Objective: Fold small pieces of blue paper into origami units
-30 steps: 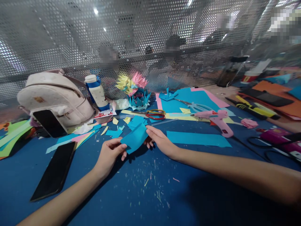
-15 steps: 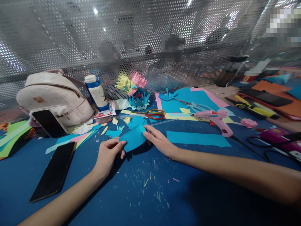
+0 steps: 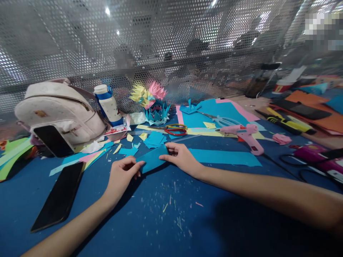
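Note:
Just above the blue table, a short piece of blue paper (image 3: 153, 159) is held between my two hands. My left hand (image 3: 123, 172) pinches its left end, thumb on the near face. At the right end, my right hand (image 3: 182, 159) grips the paper between thumb and curled fingers. Behind it lie blue paper scraps (image 3: 154, 139) and red-handled scissors (image 3: 175, 129). A long blue paper strip (image 3: 227, 157) lies right of my right hand. Folded paper flowers (image 3: 157, 112) in yellow, pink and blue stand farther back.
A pink glue gun (image 3: 248, 135) with a cord rests at right, near light-blue-handled scissors (image 3: 227, 120). At left are a black phone (image 3: 59, 196), a pale backpack (image 3: 60, 112) with another phone leaning on it, and a bottle (image 3: 108, 105). A perforated metal panel (image 3: 166, 32) rises behind.
The blue paper looks flatter and narrower to view, its right side tipped. My right thumb has shifted left along it. The left hand keeps its pinch.

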`<state>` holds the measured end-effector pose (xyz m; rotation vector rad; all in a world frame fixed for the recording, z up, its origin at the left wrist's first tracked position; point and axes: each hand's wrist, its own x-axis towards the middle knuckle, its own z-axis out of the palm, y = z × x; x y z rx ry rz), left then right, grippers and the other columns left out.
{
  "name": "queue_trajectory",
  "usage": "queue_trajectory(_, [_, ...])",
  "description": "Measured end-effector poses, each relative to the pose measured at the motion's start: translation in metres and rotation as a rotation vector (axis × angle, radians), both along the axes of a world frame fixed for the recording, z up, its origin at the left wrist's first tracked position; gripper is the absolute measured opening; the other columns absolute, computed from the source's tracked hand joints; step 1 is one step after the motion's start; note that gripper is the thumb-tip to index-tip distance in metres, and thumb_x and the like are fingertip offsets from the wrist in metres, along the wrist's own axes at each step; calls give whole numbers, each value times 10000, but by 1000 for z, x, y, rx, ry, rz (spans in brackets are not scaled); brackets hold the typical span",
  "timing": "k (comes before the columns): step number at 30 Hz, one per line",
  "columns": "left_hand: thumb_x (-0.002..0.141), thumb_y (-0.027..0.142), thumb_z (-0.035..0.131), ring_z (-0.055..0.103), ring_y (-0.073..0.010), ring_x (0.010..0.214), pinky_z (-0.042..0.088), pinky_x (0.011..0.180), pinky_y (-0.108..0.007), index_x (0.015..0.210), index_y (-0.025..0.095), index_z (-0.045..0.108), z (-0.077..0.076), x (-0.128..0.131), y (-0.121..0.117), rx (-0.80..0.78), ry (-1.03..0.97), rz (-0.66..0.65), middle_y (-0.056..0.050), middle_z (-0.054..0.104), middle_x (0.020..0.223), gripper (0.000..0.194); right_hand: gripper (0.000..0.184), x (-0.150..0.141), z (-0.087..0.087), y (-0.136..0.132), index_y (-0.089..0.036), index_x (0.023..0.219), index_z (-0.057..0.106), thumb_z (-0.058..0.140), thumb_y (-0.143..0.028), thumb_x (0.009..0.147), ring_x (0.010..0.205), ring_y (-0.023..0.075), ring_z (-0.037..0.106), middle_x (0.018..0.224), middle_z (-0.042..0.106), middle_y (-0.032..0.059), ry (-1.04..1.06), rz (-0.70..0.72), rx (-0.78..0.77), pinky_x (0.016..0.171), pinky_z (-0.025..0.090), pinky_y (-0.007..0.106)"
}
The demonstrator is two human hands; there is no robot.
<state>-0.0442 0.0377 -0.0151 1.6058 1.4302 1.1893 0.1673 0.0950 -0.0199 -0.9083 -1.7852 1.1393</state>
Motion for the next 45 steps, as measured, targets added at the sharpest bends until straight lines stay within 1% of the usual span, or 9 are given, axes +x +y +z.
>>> queue_trajectory(9, [789, 312, 658, 475, -84, 424, 374, 436, -195, 493, 175, 517, -2, 1, -2, 16, 32, 43, 27, 516, 475, 356, 314, 3, 0, 13, -154, 624, 554, 722, -412, 679, 548, 82, 395, 597, 477, -30, 63, -70, -127, 516, 299, 238])
queue_trajectory(15, [791, 320, 653, 469, -94, 411, 375, 438, -213, 487, 185, 507, -2, -1, -1, -13, 4, 39, 23, 509, 462, 363, 274, 4, -2, 14, -160, 734, 640, 623, -427, 790, 462, 79, 359, 505, 426, -47, 34, -66, -146, 452, 268, 240])
queue_trajectory(20, [779, 321, 659, 469, -106, 399, 373, 423, -222, 468, 192, 505, -4, -1, 0, -23, 1, -17, 23, 494, 432, 371, 263, 4, -5, 15, -168, 760, 624, 757, -368, 652, 558, 98, 463, 639, 559, -12, 77, -83, -138, 512, 372, 245])
queue_trajectory(29, [777, 319, 659, 473, -102, 401, 373, 428, -218, 482, 184, 519, -2, 0, 0, -49, -5, -35, 22, 509, 450, 354, 344, 4, 2, 9, -166, 633, 544, 601, -452, 815, 481, 81, 287, 514, 342, -60, 83, -59, -106, 468, 233, 237])
queue_trajectory(33, [777, 313, 655, 478, -106, 406, 377, 429, -219, 468, 187, 514, -2, 0, 0, -35, -1, -30, 20, 508, 439, 363, 256, 3, 1, 11, -165, 738, 585, 606, -408, 816, 552, 100, 411, 608, 477, -29, 84, -45, -74, 521, 323, 240])
queue_trajectory(36, [785, 309, 649, 479, -111, 407, 379, 434, -225, 458, 192, 507, -2, 0, -1, -19, -2, -24, 20, 505, 425, 375, 234, 3, 1, 12, -170, 774, 585, 708, -364, 728, 651, 117, 528, 706, 569, -9, 94, -41, -81, 607, 412, 252])
queue_trajectory(38, [789, 309, 649, 478, -113, 408, 379, 440, -229, 463, 195, 506, -2, -1, -1, -10, -6, -24, 20, 508, 426, 374, 277, 2, 2, 11, -173, 709, 546, 733, -377, 699, 621, 116, 563, 656, 569, -21, 84, -4, -145, 591, 433, 251])
queue_trajectory(41, [794, 314, 650, 478, -114, 414, 373, 451, -234, 474, 196, 508, -3, -1, -1, -7, -18, -14, 20, 512, 432, 369, 360, 2, 4, 7, -190, 607, 468, 633, -448, 794, 463, 105, 547, 489, 546, -37, 8, 108, -268, 486, 407, 240])
queue_trajectory(45, [796, 317, 650, 480, -112, 431, 368, 470, -232, 498, 192, 524, -4, -2, 1, -22, -53, -5, 21, 517, 453, 347, 496, 5, 5, 4, -197, 485, 446, 516, -484, 884, 315, 76, 410, 299, 413, -57, -107, 61, -215, 442, 360, 239])
